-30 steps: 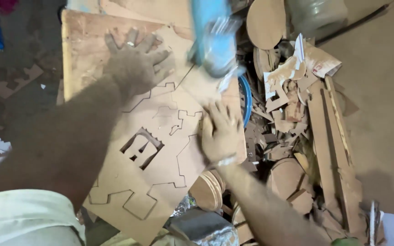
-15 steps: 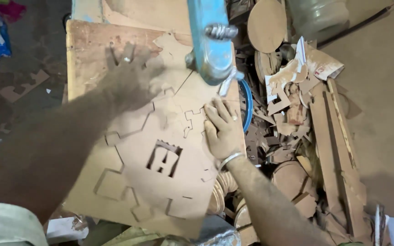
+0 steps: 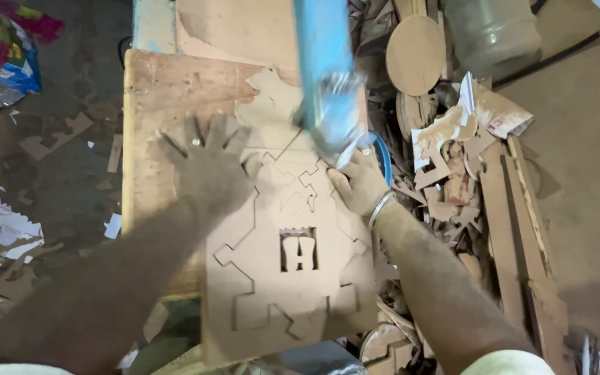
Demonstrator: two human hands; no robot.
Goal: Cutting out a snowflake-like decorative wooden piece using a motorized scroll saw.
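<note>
1. We see our left hand (image 3: 210,167) pressed flat, fingers spread, on a thin brown fibreboard panel (image 3: 293,278) that lies on the worn wooden tabletop (image 3: 168,90); its grip is released, palm down, holding nothing.
2. Our right hand (image 3: 361,184), a metal bangle (image 3: 381,207) at the wrist, rests on the panel's right edge just below the blue scroll saw arm (image 3: 324,69). Its fingers look laid against the board rather than closed round it.
3. The panel lies partly on the tabletop, its near end hanging past the tabletop's edge towards us and its far end under the saw arm, which is blurred.
4. In our judgement, the cut goes best with both palms keeping the sheet flat, turning it slowly along the line, and with fingertips held well to the sides of the blade.
5. The panel is pale brown and dusty, with a stepped, notched outline cut through it and a small rectangular opening (image 3: 298,250) near its middle holding two upright tabs.
6. Offcuts and wooden discs (image 3: 417,55) pile up at the right.
</note>
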